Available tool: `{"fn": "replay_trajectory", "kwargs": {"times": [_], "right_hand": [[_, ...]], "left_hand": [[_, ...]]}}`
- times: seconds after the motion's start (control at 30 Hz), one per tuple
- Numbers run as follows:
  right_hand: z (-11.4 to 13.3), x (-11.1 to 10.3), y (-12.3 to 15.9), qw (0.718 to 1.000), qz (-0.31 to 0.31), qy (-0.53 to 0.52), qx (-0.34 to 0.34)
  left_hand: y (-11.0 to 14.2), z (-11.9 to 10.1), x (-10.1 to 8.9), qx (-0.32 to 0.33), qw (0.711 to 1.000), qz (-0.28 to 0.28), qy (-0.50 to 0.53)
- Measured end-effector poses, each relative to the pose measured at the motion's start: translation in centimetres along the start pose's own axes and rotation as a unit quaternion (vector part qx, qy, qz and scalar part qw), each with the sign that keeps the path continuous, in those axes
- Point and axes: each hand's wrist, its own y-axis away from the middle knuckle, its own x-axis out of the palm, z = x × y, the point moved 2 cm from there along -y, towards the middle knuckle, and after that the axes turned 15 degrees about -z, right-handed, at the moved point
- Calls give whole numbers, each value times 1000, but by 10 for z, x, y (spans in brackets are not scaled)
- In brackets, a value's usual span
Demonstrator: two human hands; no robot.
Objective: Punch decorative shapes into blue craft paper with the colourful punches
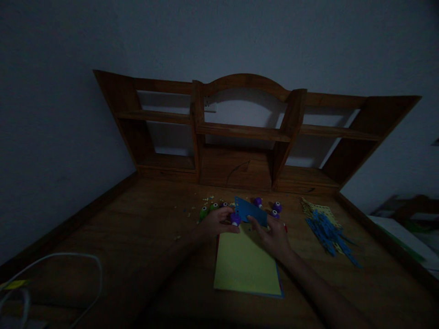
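Observation:
A small purple craft punch (235, 219) sits in the fingers of my left hand (217, 221), at the left edge of a piece of blue paper (247, 210). Small holes run along that edge of the blue paper. My right hand (274, 235) grips the blue paper by its lower right side, thumb on top. Below both hands lies a stack of paper with a yellow sheet (247, 265) uppermost. Green punches (203, 212) stand beyond my left hand, and more purple punches (277, 207) beyond my right. The scene is dim.
Tiny punched paper bits (207, 199) are scattered behind my left hand. Blue paper strips (329, 232) lie heaped on punched yellow paper (324, 211) at the right. A wooden shelf unit (236, 167) stands along the desk's back; a white cable (99, 269) curves at lower left.

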Motion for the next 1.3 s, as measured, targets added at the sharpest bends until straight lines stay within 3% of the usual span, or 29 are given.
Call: {"fn": "replay_trajectory", "kwargs": {"times": [0.43,0.8,1.3], "right_hand": [[-1,4,1,1000,18,-13,3],[-5,5,1,998,60,34,-3],[-4,4,0,996,78,53,-1]], "left_hand": [[-3,5,-3,3,999,-33,-29],[-3,6,-4,7,999,-48,-22],[-3,6,-4,8,999,-40,-23]]}}
